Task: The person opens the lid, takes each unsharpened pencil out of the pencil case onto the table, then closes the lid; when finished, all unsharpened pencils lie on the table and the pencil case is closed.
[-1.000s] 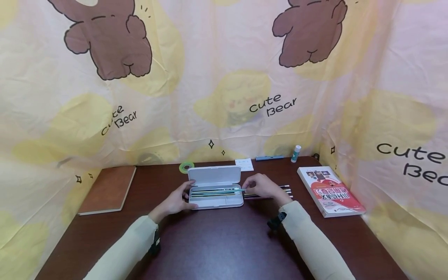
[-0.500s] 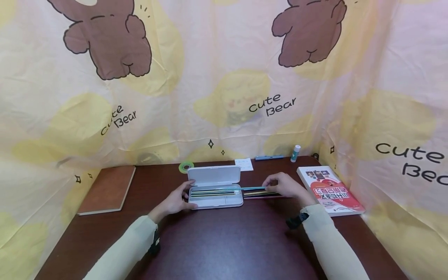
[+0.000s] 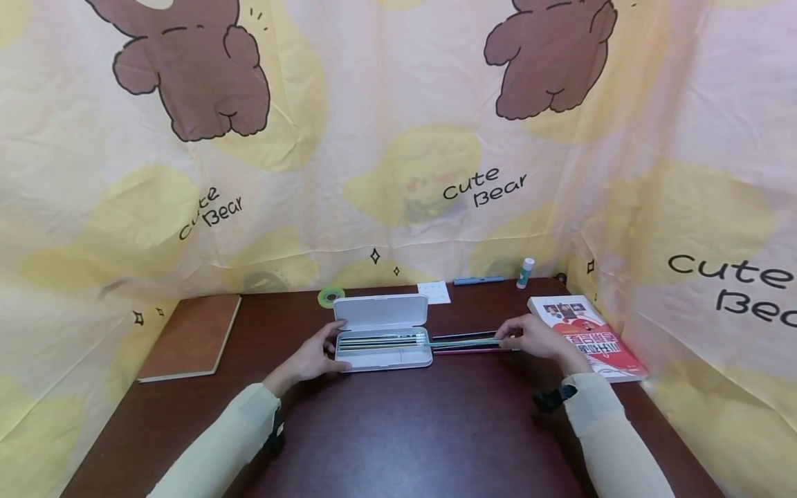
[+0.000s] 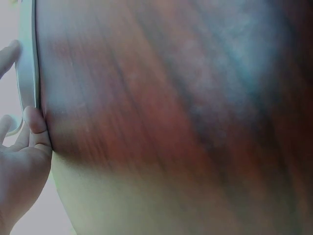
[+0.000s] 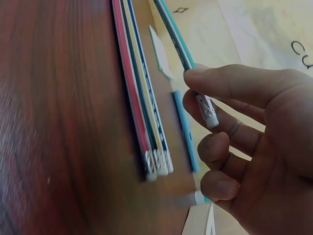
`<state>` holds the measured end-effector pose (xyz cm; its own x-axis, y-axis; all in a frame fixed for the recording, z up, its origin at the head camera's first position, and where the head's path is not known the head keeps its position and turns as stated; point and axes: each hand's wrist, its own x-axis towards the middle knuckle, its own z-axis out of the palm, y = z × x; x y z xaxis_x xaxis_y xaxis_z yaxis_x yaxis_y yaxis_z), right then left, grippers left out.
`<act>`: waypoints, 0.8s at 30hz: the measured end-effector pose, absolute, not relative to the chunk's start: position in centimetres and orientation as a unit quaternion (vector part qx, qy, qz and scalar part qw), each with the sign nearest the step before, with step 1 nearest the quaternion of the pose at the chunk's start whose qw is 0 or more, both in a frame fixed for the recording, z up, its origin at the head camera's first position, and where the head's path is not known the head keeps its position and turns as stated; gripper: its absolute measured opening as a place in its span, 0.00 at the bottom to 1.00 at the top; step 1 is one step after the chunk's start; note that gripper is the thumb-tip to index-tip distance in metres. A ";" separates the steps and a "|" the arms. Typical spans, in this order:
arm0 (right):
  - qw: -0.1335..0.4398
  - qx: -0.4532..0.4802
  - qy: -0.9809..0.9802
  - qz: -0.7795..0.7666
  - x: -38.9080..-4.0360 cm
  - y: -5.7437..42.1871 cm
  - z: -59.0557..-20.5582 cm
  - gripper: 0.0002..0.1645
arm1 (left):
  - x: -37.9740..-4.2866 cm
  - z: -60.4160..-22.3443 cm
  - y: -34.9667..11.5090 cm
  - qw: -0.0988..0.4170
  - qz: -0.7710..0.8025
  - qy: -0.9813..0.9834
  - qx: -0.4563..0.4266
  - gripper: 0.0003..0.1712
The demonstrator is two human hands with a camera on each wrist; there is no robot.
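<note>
A white pencil case (image 3: 369, 361) lies with its lid raised, several pencils (image 3: 376, 342) inside its back compartment. My left hand (image 3: 310, 356) grips the case at its left end; in the left wrist view the thumb (image 4: 36, 120) presses its side wall. Between thumb and forefinger, my right hand (image 3: 534, 339) pinches a teal pencil (image 5: 172, 34) close to its white eraser. That pencil's far end reaches the right end of the case. Several other pencils (image 5: 133, 83), one of them pink, lie side by side on the table just below the pinched one, erasers aligned.
A brown notebook (image 3: 191, 337) lies at the left and a red and white book (image 3: 588, 335) by the right forearm. Along the back are green tape (image 3: 324, 299), a white paper (image 3: 438, 293), a blue pen (image 3: 478, 281) and a glue stick (image 3: 525, 274). A printed curtain (image 3: 349, 138) hangs behind.
My right hand has moved to the right, drawing the teal pencil from over the case to above the pencils on the table. My left hand has stayed on the case.
</note>
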<state>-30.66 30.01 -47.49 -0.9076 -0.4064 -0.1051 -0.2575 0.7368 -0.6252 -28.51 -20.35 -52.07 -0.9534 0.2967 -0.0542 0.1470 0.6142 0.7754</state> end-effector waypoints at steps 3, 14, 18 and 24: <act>0.123 -0.180 0.925 -0.311 -30.6 30.6 -47.8 0.08 | -28.5 -52.0 -20.3 0.090 0.421 0.895 0.120 0.57; 0.152 -0.155 0.921 -0.323 -30.6 31.6 -48.3 0.07 | -28.6 -52.0 -20.3 0.089 0.417 0.897 0.119 0.57; 0.153 -0.169 0.922 -0.314 -30.6 31.7 -48.7 0.07 | -28.5 -52.0 -20.3 0.087 0.422 0.894 0.122 0.57; 0.143 -0.150 0.934 -0.291 -30.6 31.2 -49.3 0.05 | -28.4 -52.0 -20.4 0.084 0.424 0.892 0.130 0.57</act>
<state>-30.59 31.19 -49.28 -0.9141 -0.3637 -0.1795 -0.1975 0.7858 -0.5861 -28.41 -20.38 -52.02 -0.9519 0.3038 -0.0390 0.1617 0.6065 0.7785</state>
